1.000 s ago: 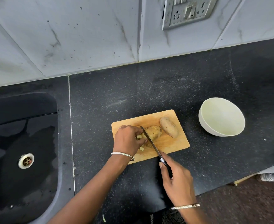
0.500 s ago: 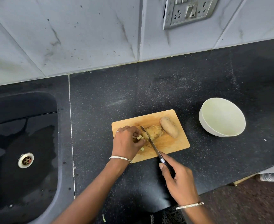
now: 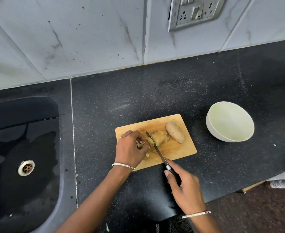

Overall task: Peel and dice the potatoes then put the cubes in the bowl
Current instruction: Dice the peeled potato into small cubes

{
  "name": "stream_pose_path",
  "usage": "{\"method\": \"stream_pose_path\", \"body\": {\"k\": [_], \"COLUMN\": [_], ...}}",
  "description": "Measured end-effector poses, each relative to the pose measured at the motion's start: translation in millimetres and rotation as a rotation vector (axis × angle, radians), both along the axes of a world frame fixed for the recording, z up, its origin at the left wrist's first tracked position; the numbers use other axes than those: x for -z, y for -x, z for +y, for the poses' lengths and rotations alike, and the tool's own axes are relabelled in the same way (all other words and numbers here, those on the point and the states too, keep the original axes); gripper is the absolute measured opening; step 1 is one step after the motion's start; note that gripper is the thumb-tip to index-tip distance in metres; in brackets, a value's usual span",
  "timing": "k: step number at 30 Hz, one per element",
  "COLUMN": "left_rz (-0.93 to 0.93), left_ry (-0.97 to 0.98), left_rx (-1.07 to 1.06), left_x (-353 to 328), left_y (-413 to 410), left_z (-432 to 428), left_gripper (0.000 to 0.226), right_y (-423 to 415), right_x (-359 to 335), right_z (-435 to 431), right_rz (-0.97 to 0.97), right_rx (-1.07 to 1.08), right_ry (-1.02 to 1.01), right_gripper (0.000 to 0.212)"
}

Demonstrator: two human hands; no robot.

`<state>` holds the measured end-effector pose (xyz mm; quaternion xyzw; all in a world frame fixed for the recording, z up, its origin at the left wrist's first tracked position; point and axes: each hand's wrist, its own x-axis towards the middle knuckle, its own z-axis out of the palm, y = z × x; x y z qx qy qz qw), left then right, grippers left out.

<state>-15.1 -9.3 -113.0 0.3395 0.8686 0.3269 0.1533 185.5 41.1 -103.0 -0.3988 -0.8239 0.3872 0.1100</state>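
A wooden cutting board [image 3: 180,148] lies on the black counter. On it sits a partly peeled, partly cut potato [image 3: 160,138] and, to its right, a whole unpeeled potato [image 3: 175,134]. My right hand [image 3: 185,192] grips a knife [image 3: 157,147] by its dark handle, the blade resting across the cut end of the peeled potato. My left hand [image 3: 130,148] is on the board's left part, fingers curled round small potato pieces [image 3: 140,144]. One loose cube [image 3: 147,155] lies by that hand. The white bowl [image 3: 212,130] stands to the right, nothing visible inside.
A black sink [image 3: 21,148] with a metal drain [image 3: 26,167] fills the left. A tiled wall with a switch plate [image 3: 195,11] rises behind the counter. The counter's front edge runs at the lower right, floor beyond it.
My left hand has pulled away from the potato to the left, gathering cut pieces in its fingers. The knife stays across the potato's cut end.
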Motion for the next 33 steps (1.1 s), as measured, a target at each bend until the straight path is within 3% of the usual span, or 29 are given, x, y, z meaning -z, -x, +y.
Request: {"method": "stream_pose_path", "body": {"k": [20,26,33], "left_rz": [0.058,0.123,0.094], "left_ry": [-0.059,0.022,0.07], "left_rx": [0.045,0.035,0.0], "left_x": [-7,-6,2], "left_y": [6,-1,-2], "left_z": [1,6,9], "left_gripper": [0.031,0.007,0.01], "right_y": [-2,-1,-2], "right_x": [3,-2,-1], "right_z": [1,1,0], "right_rz": [0.021,0.026,0.03], "right_rx": [-0.004,-0.016,-0.005], "right_ry": [-0.006,-0.003,-0.012], "right_gripper": [0.038,0.038,0.039]}}
